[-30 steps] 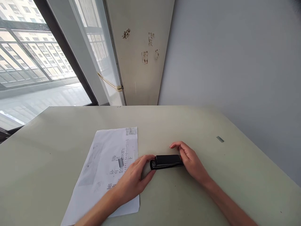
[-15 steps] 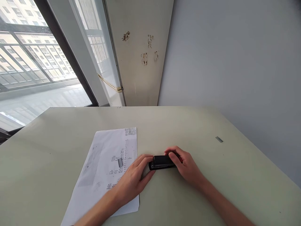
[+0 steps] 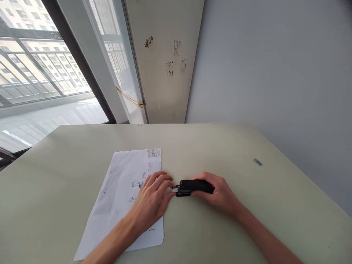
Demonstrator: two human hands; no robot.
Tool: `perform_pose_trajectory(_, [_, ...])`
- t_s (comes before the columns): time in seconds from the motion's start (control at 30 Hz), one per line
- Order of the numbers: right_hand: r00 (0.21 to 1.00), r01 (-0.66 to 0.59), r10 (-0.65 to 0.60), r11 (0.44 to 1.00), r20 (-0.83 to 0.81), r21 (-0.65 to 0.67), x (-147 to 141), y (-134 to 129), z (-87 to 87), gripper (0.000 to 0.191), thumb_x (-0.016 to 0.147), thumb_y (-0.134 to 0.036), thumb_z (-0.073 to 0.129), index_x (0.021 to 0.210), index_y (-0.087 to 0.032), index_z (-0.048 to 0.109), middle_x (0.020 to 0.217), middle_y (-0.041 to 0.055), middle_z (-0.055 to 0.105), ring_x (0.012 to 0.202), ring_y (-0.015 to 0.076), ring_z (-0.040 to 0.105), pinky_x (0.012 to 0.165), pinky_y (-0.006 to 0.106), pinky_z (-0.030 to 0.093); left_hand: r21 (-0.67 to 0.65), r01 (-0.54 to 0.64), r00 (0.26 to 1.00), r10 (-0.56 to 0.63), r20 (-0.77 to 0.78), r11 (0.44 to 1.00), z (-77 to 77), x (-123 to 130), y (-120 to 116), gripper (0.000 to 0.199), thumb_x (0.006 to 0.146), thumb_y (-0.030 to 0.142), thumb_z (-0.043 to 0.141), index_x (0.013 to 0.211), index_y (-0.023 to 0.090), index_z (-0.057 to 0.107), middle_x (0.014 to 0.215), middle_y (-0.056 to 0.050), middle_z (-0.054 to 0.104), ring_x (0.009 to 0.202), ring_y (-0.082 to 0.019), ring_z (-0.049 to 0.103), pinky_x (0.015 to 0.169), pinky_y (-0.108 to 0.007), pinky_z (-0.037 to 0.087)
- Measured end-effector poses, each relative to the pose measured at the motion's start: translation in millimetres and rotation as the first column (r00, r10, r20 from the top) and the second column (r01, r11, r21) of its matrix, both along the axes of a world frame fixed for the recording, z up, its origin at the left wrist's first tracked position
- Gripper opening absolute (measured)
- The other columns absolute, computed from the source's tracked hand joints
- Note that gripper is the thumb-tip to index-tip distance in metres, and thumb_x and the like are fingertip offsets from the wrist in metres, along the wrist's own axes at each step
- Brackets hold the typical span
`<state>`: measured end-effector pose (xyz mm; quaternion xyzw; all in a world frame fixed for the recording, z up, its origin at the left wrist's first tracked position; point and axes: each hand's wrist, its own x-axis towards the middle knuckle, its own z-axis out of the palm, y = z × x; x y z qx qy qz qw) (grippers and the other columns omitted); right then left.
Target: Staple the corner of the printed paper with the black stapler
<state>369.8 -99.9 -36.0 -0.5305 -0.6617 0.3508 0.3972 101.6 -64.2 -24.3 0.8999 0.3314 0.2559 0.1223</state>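
Note:
A black stapler lies on its side of the table, its front end pointing left. My right hand is wrapped round its rear part. At the front, a metal piece sticks out, and the thumb and fingertips of my left hand pinch it. Under my left hand and forearm are printed white sheets. A small grey staple strip on the paper is mostly hidden behind my left hand.
Another small grey strip lies on the pale table at the right. Beyond the table are a grey wall, a stained pale panel and a window on the left.
The metal piece now protrudes from the stapler's front. My left hand has moved slightly left and covers most of the strip on the paper. My right hand has spread its grip along the stapler.

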Motion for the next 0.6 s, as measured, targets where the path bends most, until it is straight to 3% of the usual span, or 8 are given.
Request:
perform_pose_trajectory(0.13, [0.996,0.079,-0.08,0.996,0.035,0.031,8,5,-3.3,0.022,0.087,-0.047,0.081,0.104,-0.034,0.078,0.1,0.0012,0.079,0.09,0.026,0.071,0.08,0.037,0.054,0.116,-0.106,0.993,0.112,-0.046,0.988,-1.1,-8,8,0.016,0.106,0.025,0.051,0.113,0.025,0.065,0.133,-0.01,0.066,0.127,-0.03,0.06,0.098,-0.047,0.054])
perform_pose_trajectory(0.23, [0.994,0.1,-0.101,0.994,0.034,0.037,10,6,-5.2,0.024,0.09,-0.048,0.078,0.109,-0.034,0.076,0.106,0.0015,0.078,0.094,0.0265,0.07,0.084,0.039,0.053,0.152,-0.117,0.989,0.129,-0.073,0.981,-0.5,-13,13,0.02,0.107,0.029,0.052,0.124,0.027,0.063,0.14,-0.009,0.064,0.132,-0.03,0.058,0.104,-0.05,0.052])
perform_pose_trajectory(0.33, [0.994,0.101,-0.102,0.994,0.03,0.036,9,4,-5.4,0.025,0.091,-0.048,0.076,0.111,-0.033,0.074,0.107,0.0023,0.078,0.092,0.0262,0.07,0.081,0.039,0.054,0.128,-0.129,0.989,0.138,-0.062,0.983,4.0,-23,22,0.048,0.105,0.042,0.059,0.149,0.027,0.046,0.147,-0.012,0.06,0.138,-0.032,0.054,0.111,-0.052,0.049])
perform_pose_trajectory(0.4, [0.994,0.104,-0.105,0.994,0.035,0.038,8,2,-5.5,0.025,0.092,-0.049,0.075,0.111,-0.033,0.074,0.108,0.0028,0.078,0.094,0.0266,0.07,0.081,0.039,0.055,0.084,-0.179,0.981,0.184,-0.058,0.98,8.8,-35,30,0.057,0.103,0.05,0.059,0.152,0.025,0.043,0.144,-0.013,0.061,0.132,-0.033,0.059,0.107,-0.052,0.052])
perform_pose_trajectory(0.5, [0.992,0.109,-0.112,0.993,0.063,0.047,7,0,-5.9,0.026,0.094,-0.049,0.072,0.114,-0.032,0.073,0.11,0.0033,0.077,0.096,0.0264,0.07,0.083,0.039,0.056,-0.001,-0.199,0.975,0.198,-0.101,0.98,16.6,-57,44,0.041,0.109,0.046,0.045,0.142,0.025,0.052,0.133,-0.011,0.066,0.114,-0.028,0.068,0.097,-0.047,0.057])
perform_pose_trajectory(0.6, [0.989,0.093,-0.098,0.994,0.109,0.054,6,0,-6.5,0.028,0.097,-0.05,0.068,0.118,-0.031,0.069,0.113,0.0044,0.076,0.099,0.0255,0.07,0.085,0.038,0.057,-0.062,-0.133,0.978,0.121,-0.168,0.989,23.9,-79,57,0.035,0.11,0.035,0.035,0.13,0.026,0.062,0.133,-0.009,0.067,0.119,-0.027,0.065,0.102,-0.046,0.054])
